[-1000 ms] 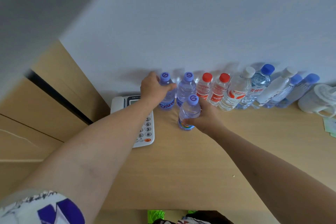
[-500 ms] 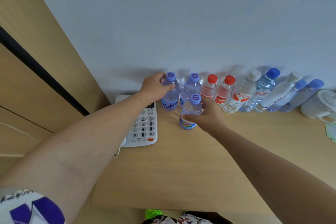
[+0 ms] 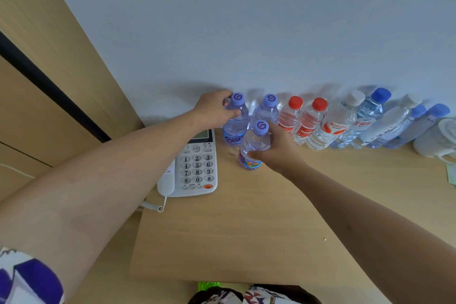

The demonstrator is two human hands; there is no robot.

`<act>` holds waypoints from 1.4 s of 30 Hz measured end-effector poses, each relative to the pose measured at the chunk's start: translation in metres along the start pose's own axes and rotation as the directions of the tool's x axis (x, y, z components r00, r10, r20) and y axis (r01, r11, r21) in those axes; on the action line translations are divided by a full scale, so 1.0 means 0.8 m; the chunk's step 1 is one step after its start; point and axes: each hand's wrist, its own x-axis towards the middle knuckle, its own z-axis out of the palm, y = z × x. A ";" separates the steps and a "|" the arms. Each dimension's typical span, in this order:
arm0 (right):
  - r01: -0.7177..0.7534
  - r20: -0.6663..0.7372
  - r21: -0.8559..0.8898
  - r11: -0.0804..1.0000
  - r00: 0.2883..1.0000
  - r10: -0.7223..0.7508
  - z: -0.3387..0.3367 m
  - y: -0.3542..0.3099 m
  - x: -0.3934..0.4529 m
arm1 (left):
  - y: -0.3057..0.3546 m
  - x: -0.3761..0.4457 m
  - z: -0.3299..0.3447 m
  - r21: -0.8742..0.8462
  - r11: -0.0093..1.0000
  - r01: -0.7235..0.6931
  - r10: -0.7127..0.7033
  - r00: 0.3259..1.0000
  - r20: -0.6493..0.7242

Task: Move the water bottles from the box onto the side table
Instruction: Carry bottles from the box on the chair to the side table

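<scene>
A left hand [image 3: 213, 108] is gripping a purple-capped bottle [image 3: 235, 122] by the wall; a right hand [image 3: 274, 149] is gripping another bottle [image 3: 254, 147] — both standing on the side table [image 3: 246, 229], beside a phone [image 3: 197, 168].

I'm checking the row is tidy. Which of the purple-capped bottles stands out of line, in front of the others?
The purple-capped bottle gripped by the right hand. It stands forward of the wall row, while the other two purple-capped ones sit back by the wall.

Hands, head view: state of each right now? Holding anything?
Left hand: grips the leftmost bottle near its neck, bottle standing by the wall.
Right hand: grips the front bottle, standing on the table.
</scene>
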 end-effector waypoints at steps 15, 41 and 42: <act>0.000 -0.112 -0.220 0.976 0.993 -0.026 0.002 -0.004 0.011 | -0.006 0.005 0.004 -0.027 0.998 -0.063 0.062 0.997 -0.038; 0.089 0.051 -0.253 0.963 0.996 -0.078 -0.007 -0.041 0.027 | -0.009 0.014 0.008 0.029 0.995 -0.096 0.099 0.989 -0.108; 0.094 0.072 -0.244 0.965 0.994 -0.079 -0.009 -0.041 0.027 | -0.010 0.014 0.008 0.033 0.995 -0.096 0.099 0.990 -0.103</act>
